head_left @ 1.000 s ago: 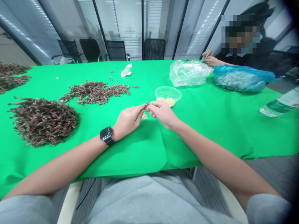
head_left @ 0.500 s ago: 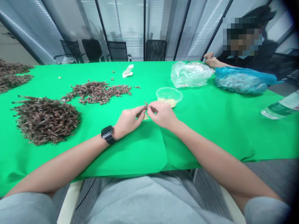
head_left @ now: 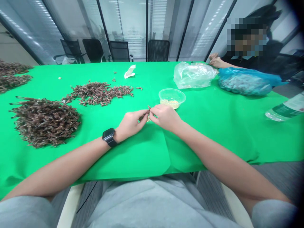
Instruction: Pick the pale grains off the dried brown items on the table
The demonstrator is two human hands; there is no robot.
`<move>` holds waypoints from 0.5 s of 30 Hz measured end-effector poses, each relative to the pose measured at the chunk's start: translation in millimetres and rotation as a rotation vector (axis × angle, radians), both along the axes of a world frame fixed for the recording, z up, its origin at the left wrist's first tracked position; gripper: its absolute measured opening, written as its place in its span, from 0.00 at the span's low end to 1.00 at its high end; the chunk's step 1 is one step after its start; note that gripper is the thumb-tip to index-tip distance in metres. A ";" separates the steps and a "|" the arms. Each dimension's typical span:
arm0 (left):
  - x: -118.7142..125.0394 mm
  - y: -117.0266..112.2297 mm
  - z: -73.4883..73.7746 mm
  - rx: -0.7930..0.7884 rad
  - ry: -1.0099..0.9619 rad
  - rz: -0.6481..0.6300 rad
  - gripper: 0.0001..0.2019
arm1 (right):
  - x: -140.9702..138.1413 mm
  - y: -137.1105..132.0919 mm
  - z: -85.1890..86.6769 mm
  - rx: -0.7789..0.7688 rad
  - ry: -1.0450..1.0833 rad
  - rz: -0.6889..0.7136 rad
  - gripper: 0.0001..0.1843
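Note:
My left hand, with a black watch on its wrist, is closed in a pinch on a small brown dried piece. Meeting it from the other side, my right hand has its fingertips pinched on the same piece. Some small pale yellow grains lie on the cloth just under the fingertips. Behind my right hand stands a clear plastic bowl with pale yellow bits in the bottom. Left of my hands is a loose heap of short brown dried pieces; nearer on the left is a big pile of longer ones.
A green cloth covers the table. White crumpled paper, a clear plastic bag, a filled blue bag and a lying bottle are on it. Another person's hand works at the far right.
My right hand has shifted very slightly, its fingertips now closer to my left ones. Both hands stay on the brown piece, and more of the grains below is covered.

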State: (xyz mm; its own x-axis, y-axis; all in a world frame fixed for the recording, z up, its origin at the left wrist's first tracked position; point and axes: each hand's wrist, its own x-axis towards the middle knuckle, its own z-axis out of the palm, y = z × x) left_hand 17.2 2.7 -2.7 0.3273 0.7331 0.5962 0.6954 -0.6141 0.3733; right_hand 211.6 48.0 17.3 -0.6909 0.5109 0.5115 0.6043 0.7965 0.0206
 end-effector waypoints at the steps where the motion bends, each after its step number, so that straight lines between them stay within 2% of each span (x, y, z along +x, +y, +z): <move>1: -0.1 -0.1 -0.1 -0.009 0.000 -0.007 0.12 | -0.2 -0.3 0.6 -0.001 -0.023 0.001 0.16; 11: -0.8 -0.4 0.2 -0.026 0.000 -0.026 0.11 | -0.6 -5.3 5.1 -0.025 -0.107 0.009 0.15; 15: -0.4 -0.8 0.8 -0.015 0.009 -0.030 0.12 | -1.4 -1.8 -1.2 -0.062 -0.028 0.017 0.15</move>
State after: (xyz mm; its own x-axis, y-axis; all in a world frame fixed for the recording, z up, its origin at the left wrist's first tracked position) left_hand 16.7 1.9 -1.8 0.3543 0.7318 0.5822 0.6801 -0.6290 0.3767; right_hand 210.2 46.2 16.0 -0.7132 0.5292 0.4597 0.5905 0.8069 -0.0127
